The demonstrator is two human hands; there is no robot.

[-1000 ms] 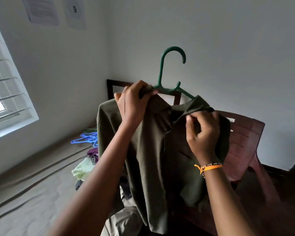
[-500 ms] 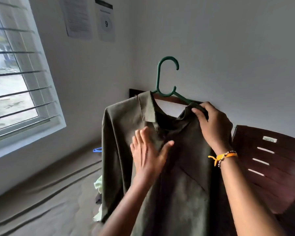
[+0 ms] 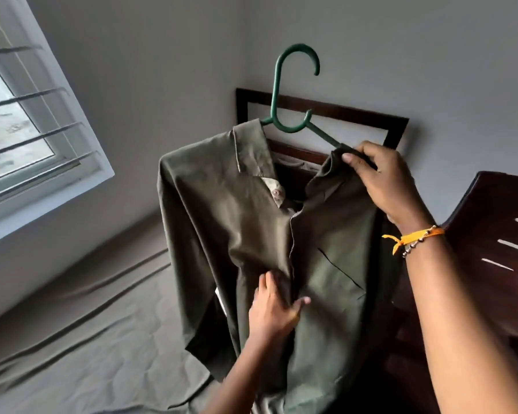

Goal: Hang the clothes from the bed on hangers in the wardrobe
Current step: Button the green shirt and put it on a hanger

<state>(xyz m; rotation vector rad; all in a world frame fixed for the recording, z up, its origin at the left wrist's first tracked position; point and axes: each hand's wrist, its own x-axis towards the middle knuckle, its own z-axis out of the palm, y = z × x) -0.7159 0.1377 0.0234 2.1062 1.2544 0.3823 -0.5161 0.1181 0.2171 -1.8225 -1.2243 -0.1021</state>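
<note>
Smoothing is the step: olive shirt (image 3: 251, 234) hangs on green hanger (image 3: 293, 94) above the bed (image 3: 87, 339), right hand (image 3: 386, 186) gripping its shoulder, left hand (image 3: 274, 312) spread flat on the placket; carrying to the wardrobe likely follows.

My right hand (image 3: 383, 180) is raised at upper right, forearm rising steeply from the near right corner; its fingers and thumb curl over and pinch the shirt's (image 3: 251, 234) right shoulder where it covers the hanger (image 3: 284, 97) arm. An orange thread band with small beads (image 3: 416, 239) circles that wrist. My left hand (image 3: 274, 309) sits lower, near centre, forearm entering from the near bottom edge; its fingers lie straight and flat against the shirt front beside the placket, thumb spread out to the right, gripping nothing.
</note>
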